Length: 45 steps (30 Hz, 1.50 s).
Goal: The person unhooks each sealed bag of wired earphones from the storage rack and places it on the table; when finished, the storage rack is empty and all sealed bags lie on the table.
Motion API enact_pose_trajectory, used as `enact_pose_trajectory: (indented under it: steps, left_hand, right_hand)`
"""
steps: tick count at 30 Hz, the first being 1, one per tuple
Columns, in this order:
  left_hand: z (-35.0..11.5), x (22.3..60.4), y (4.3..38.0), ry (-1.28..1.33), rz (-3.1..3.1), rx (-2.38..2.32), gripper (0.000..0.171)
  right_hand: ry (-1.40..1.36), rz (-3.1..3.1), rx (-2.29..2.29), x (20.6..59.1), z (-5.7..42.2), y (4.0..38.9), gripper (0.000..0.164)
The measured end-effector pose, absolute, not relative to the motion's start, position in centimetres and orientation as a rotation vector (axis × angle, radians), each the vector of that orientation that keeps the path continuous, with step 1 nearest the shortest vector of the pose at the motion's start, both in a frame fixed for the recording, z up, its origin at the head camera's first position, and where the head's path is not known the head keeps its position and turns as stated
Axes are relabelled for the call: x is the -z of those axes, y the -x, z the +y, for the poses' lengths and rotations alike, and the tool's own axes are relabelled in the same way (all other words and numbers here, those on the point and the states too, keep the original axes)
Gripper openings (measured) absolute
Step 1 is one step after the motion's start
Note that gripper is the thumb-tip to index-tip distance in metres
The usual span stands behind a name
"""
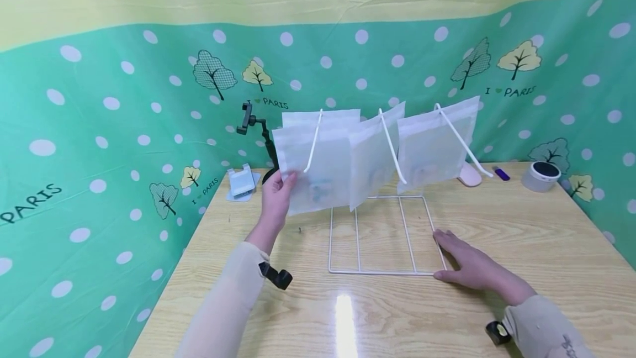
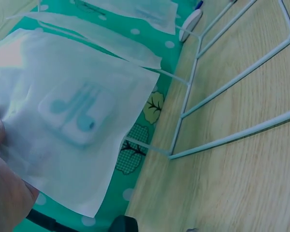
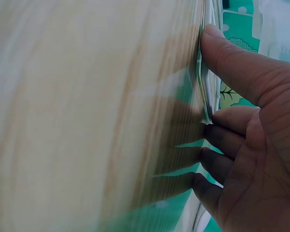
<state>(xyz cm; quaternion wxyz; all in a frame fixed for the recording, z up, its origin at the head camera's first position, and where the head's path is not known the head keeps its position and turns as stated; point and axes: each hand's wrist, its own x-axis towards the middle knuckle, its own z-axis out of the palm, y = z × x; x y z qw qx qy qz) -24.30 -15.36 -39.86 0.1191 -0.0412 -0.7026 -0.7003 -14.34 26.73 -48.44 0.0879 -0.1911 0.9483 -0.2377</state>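
My left hand (image 1: 275,198) pinches the lower left edge of a frosted white pouch (image 1: 308,181). Through its film, in the left wrist view, shows a white case with earphones (image 2: 79,113). The pouch hangs on the left arm of a white wire rack (image 1: 382,273), in front of another pouch (image 1: 298,119). Two more arms carry a middle pouch (image 1: 370,164) and a right pouch (image 1: 437,151). My right hand (image 1: 467,261) rests at the right side of the rack's base, thumb at the front corner, fingertips down at the tabletop (image 3: 111,96).
Behind the rack stand a black phone holder (image 1: 265,137) and a light blue stand (image 1: 242,182) on the left. A pink mouse (image 1: 470,175), a purple USB stick (image 1: 501,173) and a round white speaker (image 1: 541,175) sit back right. A patterned cloth (image 1: 124,181) closes off the back.
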Motion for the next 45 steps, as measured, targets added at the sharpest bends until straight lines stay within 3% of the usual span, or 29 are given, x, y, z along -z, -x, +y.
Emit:
enact_pose_trajectory:
  steps: [45]
  left_hand:
    - [-17.7, 37.8, 12.0, 0.137, -2.087, 1.964, 0.024]
  right_hand:
    - [0.553, 2.832, 0.691, 48.6, 26.4, 14.3, 0.098]
